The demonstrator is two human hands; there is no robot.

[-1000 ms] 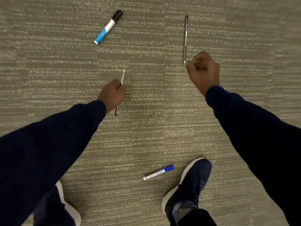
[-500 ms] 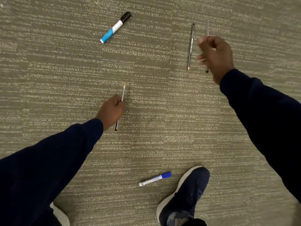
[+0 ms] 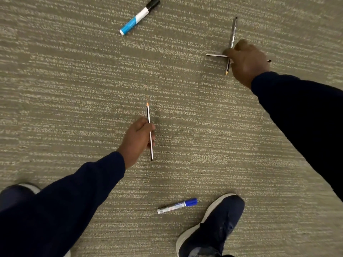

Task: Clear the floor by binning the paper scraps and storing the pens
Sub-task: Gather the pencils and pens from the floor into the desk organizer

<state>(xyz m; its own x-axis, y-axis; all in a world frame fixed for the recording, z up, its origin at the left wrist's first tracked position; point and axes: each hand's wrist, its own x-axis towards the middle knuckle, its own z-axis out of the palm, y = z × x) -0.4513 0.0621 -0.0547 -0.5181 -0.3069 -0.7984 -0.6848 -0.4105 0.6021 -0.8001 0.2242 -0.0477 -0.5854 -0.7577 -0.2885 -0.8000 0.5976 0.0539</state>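
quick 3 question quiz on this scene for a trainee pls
1. True or false: the left hand holds a striped pencil.
2. Which marker lies nearest the shoe? A) black-capped marker B) blue-capped marker C) both equally near
3. How many markers lie untouched on the carpet?
Key: 1 true; 2 B; 3 two.

Beyond the blue-capped marker (image 3: 177, 205) (print illegible), the right hand (image 3: 247, 61) hides where thin pen (image 3: 216, 55) crosses floor pencil (image 3: 233, 32). Right of the marker, a shoe (image 3: 217, 225) is cropped by the bottom edge.
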